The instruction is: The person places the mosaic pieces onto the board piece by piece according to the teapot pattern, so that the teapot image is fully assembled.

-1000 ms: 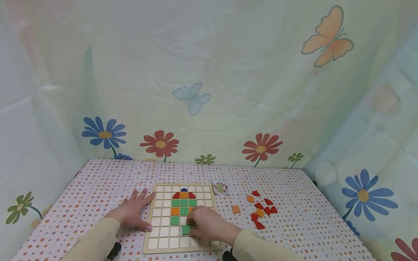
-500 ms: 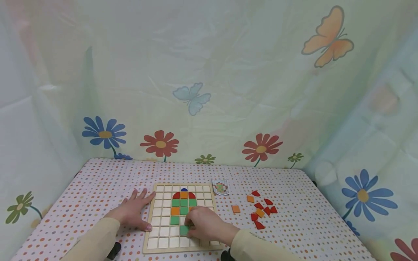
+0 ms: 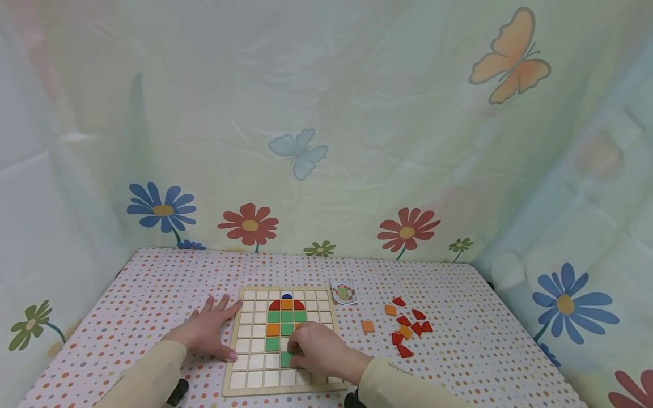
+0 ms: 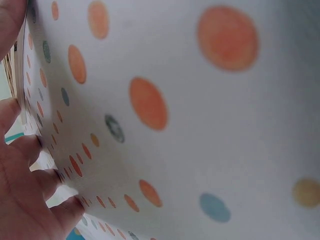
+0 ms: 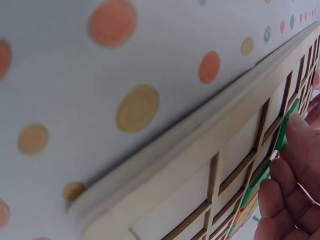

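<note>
A wooden grid board (image 3: 249,378) lies on the table with colored tiles set in some cells. My right hand (image 3: 323,352) is over its lower middle, fingers bent, thumb and fingertips at a green square tile (image 3: 286,360). In the right wrist view the thumb rests against that green tile (image 5: 289,125), and the curled fingers are close by. My left hand (image 3: 204,331) lies spread at the board's left side, index fingertip and thumb at the frame. Orange squares (image 3: 273,330), red rounded pieces (image 3: 275,305) and a blue piece (image 3: 287,296) sit higher on the board.
A small picture card (image 3: 344,292) lies by the board's upper right corner. To the right are a lone orange square (image 3: 368,326) and a scatter of red wedge pieces (image 3: 405,351) with more orange squares (image 3: 390,310). A flowered curtain (image 3: 326,187) stands behind the dotted table (image 3: 173,283).
My right hand and the green square tile have shifted slightly left, and the tile now sits straighter over its cell. The left hand stays in place.
</note>
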### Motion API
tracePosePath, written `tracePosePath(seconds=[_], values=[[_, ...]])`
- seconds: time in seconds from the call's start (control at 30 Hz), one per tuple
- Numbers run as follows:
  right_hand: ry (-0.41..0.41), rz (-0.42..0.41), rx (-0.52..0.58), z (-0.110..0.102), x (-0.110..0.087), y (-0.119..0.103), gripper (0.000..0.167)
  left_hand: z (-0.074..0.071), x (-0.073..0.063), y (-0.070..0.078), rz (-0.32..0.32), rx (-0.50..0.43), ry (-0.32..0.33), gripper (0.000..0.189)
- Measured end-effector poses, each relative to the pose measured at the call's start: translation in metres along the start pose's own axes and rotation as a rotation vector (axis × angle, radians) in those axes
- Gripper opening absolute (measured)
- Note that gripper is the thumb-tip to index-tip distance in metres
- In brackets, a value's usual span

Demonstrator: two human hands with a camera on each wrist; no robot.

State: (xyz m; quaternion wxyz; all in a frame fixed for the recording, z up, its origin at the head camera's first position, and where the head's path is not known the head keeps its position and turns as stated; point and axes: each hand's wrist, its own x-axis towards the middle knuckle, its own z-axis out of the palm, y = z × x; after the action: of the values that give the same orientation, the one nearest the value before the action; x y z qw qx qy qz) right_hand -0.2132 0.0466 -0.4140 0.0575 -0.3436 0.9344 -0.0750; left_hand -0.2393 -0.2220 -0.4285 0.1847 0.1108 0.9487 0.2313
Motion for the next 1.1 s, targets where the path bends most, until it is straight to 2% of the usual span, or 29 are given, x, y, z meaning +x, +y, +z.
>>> tracePosePath(seconds=[0.37,0.57,0.83,1.1], values=[[-0.01,0.02,0.042,0.0,0.001,0.001,0.011,0.0,-0.002,0.001,0.002,-0.004,-0.002,0.11],[-0.011,0.017,0.125,-0.003,-0.003,0.009,0.006,0.0,-0.002,0.001,-0.004,-0.018,-0.014,0.111],[-0.025,0.073,0.296,-0.011,-0.018,0.047,0.013,0.0,0.002,-0.001,-0.014,-0.023,-0.016,0.116],[0.051,0.175,0.337,-0.019,-0.044,0.099,0.016,-0.001,0.0,0.0,-0.002,-0.026,0.0,0.114]])
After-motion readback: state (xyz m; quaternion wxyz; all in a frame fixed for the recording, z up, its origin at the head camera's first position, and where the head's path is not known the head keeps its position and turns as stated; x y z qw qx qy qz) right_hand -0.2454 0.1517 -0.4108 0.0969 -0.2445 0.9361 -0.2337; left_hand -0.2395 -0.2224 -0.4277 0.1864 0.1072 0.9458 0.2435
